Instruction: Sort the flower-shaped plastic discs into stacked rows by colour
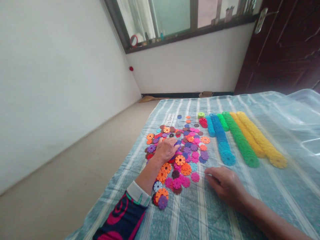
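My left hand [166, 150] reaches into a loose pile of plastic snowflake discs, its fingers bent down and pressed together among the pieces. Blue discs lie at its fingertips, and whether one is gripped is hidden. Orange discs [180, 160], pink discs [177, 183], purple discs [163, 202] and a few brown ones surround it. Just right of the pile, low over the cloth, is my right hand [223, 183]. Its thumb and fingers are drawn together in a pinch; anything between them is too small to make out. A pink disc [195, 177] lies nearest to it.
Sorted discs lie in overlapping rows on the right: blue row [220, 133], green row [240, 140], yellow row [262, 140]. Short red stack [203, 122] and lime stack [201, 115] stand behind. A clear plastic box [297, 110] sits far right on the striped cloth [190, 213].
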Available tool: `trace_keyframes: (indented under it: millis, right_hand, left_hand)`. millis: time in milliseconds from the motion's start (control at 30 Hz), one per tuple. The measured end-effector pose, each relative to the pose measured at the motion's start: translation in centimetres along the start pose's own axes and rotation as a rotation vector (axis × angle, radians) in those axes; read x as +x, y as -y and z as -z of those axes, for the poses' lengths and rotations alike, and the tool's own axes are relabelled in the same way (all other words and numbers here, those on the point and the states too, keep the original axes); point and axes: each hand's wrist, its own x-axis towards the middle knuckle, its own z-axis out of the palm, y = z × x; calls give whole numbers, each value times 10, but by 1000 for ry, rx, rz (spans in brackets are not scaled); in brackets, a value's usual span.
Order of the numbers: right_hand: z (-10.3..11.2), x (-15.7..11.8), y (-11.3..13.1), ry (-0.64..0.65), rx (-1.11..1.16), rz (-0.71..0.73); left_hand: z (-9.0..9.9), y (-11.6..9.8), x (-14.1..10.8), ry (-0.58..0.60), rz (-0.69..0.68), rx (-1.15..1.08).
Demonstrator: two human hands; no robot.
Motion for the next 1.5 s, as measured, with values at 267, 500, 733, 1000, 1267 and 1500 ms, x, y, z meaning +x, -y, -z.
trace_keyframes:
  millis: [267,500,733,1000,1267,1500]
  right_hand:
    - [-3,-1,-1,-15,1,9]
    - [-1,0,2,-25,-5,16]
    - [2,0,3,-25,-11,47]
    - [1,-2,2,-3,-20,22]
    - [-1,3,2,-5,-45,4]
    - [0,11,4,-21,-40,4]
  left_hand:
    - [4,50,17,-215,183,-10]
    - [-4,96,35,-126,418,-37]
    - [-14,102,46,-135,427,-53]
    - [-16,104,47,-311,437,-108]
    - [3,80,43,-423,352,-283]
    - [2,2,58,-214,34,-570]
